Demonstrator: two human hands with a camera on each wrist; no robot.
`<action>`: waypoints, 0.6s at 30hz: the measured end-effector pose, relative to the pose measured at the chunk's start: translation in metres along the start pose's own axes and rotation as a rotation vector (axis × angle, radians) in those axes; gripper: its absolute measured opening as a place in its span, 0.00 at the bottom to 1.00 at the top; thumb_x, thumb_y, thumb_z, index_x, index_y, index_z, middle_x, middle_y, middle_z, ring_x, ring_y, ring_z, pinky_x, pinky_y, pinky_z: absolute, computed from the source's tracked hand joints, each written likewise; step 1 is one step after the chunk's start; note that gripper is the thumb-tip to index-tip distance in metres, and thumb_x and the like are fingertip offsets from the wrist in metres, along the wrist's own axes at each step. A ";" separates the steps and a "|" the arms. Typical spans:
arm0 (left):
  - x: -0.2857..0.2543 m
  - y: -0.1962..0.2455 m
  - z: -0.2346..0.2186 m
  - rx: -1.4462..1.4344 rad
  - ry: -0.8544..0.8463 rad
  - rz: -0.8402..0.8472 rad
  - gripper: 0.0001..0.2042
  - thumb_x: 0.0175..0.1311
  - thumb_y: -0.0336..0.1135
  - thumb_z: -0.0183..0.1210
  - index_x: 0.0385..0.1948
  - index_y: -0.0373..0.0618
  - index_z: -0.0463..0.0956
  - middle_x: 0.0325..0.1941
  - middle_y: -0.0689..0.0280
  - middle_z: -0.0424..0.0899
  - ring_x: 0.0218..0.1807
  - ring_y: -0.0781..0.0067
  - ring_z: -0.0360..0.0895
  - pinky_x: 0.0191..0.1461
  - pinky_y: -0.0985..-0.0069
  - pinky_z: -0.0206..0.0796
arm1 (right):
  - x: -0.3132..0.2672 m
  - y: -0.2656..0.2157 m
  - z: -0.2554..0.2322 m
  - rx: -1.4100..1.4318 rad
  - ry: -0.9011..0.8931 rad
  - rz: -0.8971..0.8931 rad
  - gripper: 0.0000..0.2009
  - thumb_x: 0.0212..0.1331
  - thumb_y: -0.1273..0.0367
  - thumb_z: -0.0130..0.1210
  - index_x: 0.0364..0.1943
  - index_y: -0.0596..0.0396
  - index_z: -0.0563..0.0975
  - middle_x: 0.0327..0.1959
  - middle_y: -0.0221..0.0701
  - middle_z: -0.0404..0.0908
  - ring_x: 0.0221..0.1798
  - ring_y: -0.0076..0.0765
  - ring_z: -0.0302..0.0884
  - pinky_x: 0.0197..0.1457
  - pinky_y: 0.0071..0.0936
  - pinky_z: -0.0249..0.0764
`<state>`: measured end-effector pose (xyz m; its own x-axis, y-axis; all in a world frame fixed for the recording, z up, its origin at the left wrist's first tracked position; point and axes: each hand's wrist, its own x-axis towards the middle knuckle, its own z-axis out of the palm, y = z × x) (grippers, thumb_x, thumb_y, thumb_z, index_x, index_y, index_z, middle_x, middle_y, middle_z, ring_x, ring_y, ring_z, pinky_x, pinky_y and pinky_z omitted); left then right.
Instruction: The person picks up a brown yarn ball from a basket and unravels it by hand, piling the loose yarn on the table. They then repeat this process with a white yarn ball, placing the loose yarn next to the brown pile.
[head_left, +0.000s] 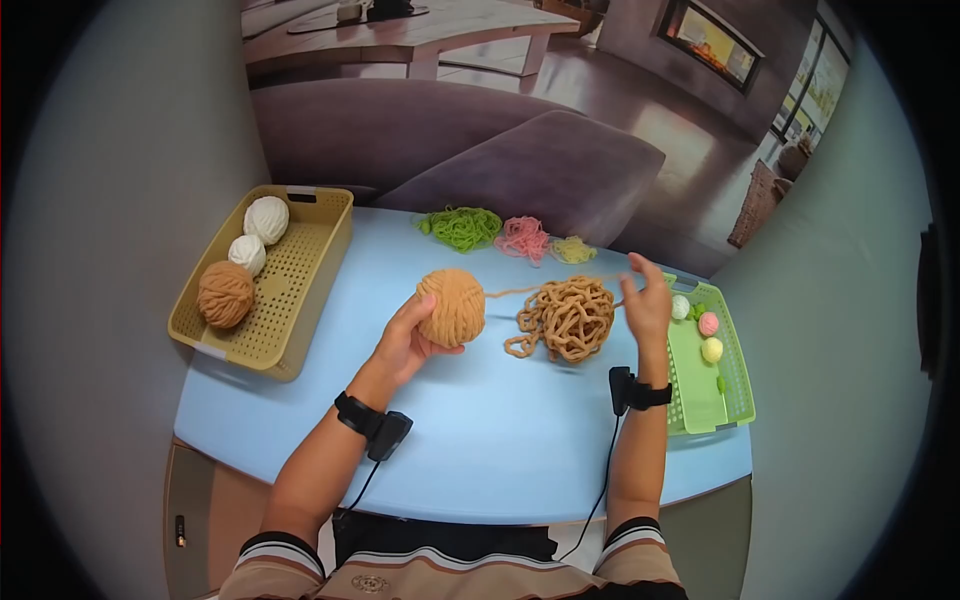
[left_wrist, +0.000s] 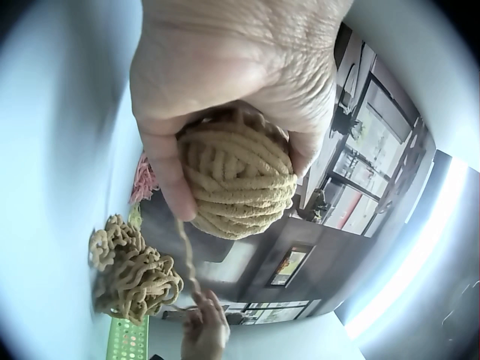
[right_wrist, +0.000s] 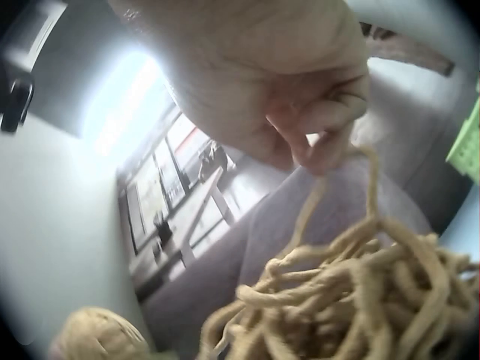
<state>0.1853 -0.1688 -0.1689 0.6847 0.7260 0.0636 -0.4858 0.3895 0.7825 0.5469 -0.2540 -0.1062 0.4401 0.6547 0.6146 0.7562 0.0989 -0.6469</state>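
My left hand (head_left: 404, 342) grips a tan ball of yarn (head_left: 455, 308), fingers and thumb around its sides, held up over the blue table. A strand runs from the ball toward my right hand (head_left: 648, 300). In the right wrist view, the right thumb and fingertips (right_wrist: 319, 154) pinch the tan strand (right_wrist: 309, 210). Below and beside that hand lies a loose, looping heap of tan yarn (head_left: 570, 320), joined to the pinched strand. The left wrist view shows the ball (left_wrist: 238, 180) wound in thick, roughly parallel wraps.
A yellow-brown basket (head_left: 310, 290) at the left holds white balls (head_left: 266, 220) and a brown ball (head_left: 226, 294). Green (head_left: 465, 229), pink (head_left: 523, 239) and pale yellow yarn (head_left: 573, 250) lie along the back. At the right, a green basket (head_left: 740, 390) holds several small balls (head_left: 711, 349).
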 end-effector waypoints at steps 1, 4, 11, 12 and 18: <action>-0.001 0.001 0.002 -0.001 -0.020 -0.003 0.34 0.70 0.56 0.54 0.70 0.41 0.60 0.64 0.54 0.77 0.60 0.60 0.81 0.50 0.61 0.84 | -0.005 -0.001 0.008 -0.142 -0.020 -0.120 0.19 0.63 0.70 0.60 0.58 0.55 0.79 0.34 0.31 0.84 0.28 0.23 0.77 0.33 0.24 0.76; -0.006 0.003 0.010 -0.007 -0.070 -0.013 0.35 0.69 0.56 0.55 0.70 0.43 0.60 0.63 0.55 0.77 0.59 0.60 0.81 0.49 0.61 0.83 | -0.023 -0.054 0.032 -0.027 -0.484 0.069 0.26 0.58 0.71 0.62 0.64 0.56 0.75 0.34 0.37 0.84 0.31 0.29 0.81 0.38 0.32 0.78; -0.011 0.007 0.013 -0.047 -0.224 -0.079 0.35 0.68 0.58 0.55 0.70 0.45 0.62 0.63 0.57 0.78 0.59 0.61 0.81 0.48 0.62 0.81 | -0.067 -0.113 0.065 0.197 -0.781 -0.100 0.20 0.62 0.71 0.59 0.59 0.54 0.78 0.28 0.34 0.84 0.28 0.32 0.81 0.35 0.33 0.74; -0.011 0.008 0.013 -0.041 -0.224 -0.084 0.35 0.68 0.58 0.56 0.69 0.45 0.62 0.63 0.57 0.78 0.59 0.61 0.81 0.48 0.62 0.81 | -0.063 -0.113 0.063 0.092 -0.761 -0.140 0.18 0.63 0.72 0.58 0.58 0.54 0.79 0.26 0.32 0.83 0.27 0.29 0.80 0.35 0.31 0.74; -0.008 0.008 0.009 -0.060 -0.092 -0.016 0.33 0.69 0.57 0.55 0.68 0.43 0.63 0.62 0.57 0.78 0.59 0.63 0.81 0.49 0.62 0.82 | -0.043 -0.121 0.026 0.160 -1.038 0.057 0.08 0.66 0.70 0.58 0.42 0.57 0.85 0.23 0.28 0.82 0.26 0.23 0.77 0.30 0.25 0.72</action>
<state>0.1815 -0.1766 -0.1575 0.7385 0.6651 0.1103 -0.5041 0.4361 0.7454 0.4240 -0.2741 -0.0665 -0.2154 0.9748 -0.0584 0.6417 0.0962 -0.7609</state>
